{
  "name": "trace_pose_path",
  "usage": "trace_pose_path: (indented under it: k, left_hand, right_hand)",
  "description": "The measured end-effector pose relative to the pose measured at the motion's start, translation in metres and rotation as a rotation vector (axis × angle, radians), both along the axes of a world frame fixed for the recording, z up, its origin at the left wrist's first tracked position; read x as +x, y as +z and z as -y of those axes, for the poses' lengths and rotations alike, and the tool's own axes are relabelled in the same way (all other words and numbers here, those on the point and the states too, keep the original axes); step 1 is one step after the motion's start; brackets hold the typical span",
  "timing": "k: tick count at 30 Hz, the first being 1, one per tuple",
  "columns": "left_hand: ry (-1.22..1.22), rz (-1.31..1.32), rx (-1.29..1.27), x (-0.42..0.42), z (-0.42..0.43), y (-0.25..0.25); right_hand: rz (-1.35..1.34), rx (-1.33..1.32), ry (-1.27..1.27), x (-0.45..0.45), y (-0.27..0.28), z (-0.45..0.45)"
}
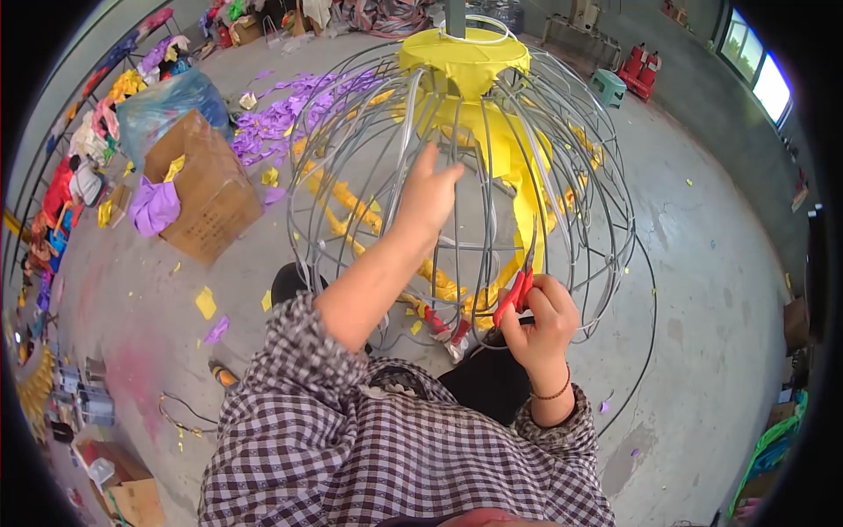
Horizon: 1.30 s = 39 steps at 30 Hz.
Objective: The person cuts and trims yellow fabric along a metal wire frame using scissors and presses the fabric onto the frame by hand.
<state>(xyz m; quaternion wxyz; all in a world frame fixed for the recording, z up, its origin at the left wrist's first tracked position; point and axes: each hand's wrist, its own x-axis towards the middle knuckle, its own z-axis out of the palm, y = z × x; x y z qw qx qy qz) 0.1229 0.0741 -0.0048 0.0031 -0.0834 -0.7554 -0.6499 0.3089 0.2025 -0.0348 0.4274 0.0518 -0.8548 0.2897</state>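
Note:
A rounded cage of grey wires stands before me, with a yellow fabric-covered cap on top. Yellow cloth hangs down inside the wires from the cap. My left hand is at the near wires, left of the cloth, with a finger and thumb apart; its other fingers are partly hidden. My right hand is closed on red-handled scissors, their blades pointing up beside the lower end of the cloth. Orange-yellow wrapped strips run around the inside of the cage.
A cardboard box with a purple cloth over its edge stands at the left. Purple scraps lie behind it. Small yellow pieces dot the floor. A green stool and red fire extinguishers are at the back right.

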Motion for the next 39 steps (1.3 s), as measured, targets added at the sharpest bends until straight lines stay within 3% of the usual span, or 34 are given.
trace_pose_path:
  k: [10, 21, 25, 35, 39]
  left_hand:
    - [0.026, 0.428, 0.354, -0.041, -0.022, 0.009]
    - [-0.197, 0.437, 0.656, -0.073, -0.026, 0.006]
    - [-0.496, 0.376, 0.843, -0.057, -0.001, 0.005]
    - [-0.137, 0.425, 0.647, -0.077, -0.021, -0.008]
    - [-0.121, 0.418, 0.634, -0.069, -0.023, 0.0]
  right_hand:
    - [-0.021, -0.006, 0.003, 0.001, -0.001, -0.001]
    - [-0.022, -0.003, 0.054, 0.005, -0.001, -0.004]
    - [-0.036, -0.002, 0.075, 0.004, -0.003, -0.005]
    - [-0.042, 0.007, 0.064, 0.005, -0.002, -0.004]
    - [-0.032, 0.005, 0.059, 0.006, -0.002, -0.003]
